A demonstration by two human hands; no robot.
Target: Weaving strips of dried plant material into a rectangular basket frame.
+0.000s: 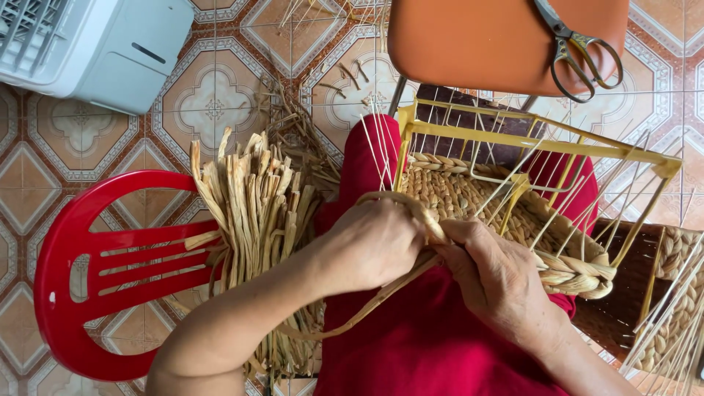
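Resting across a lap clothed in red fabric (pixel 433 345), a half-woven basket (pixel 469 198) of pale braided fibre sits on a yellow wire frame (pixel 543 143) with thin upright ribs. Left hand (pixel 370 246): fingers clenched on a flat fibre strand (pixel 381 297) at the basket's near edge. Right hand (pixel 495 275): fingers pinching the same strand just beside the left, against the thick braided rim (pixel 576 271). Bundle of dried fibre strips (pixel 253 205): lying on a red plastic chair (pixel 81 275) to the left, near the left forearm. Scissors (pixel 579 51): on an orange stool seat (pixel 484 40), well apart from both hands. White appliance (pixel 88 44): on the patterned tile floor (pixel 213 103), upper left. Second woven piece (pixel 671 293): at right edge, partly hidden.
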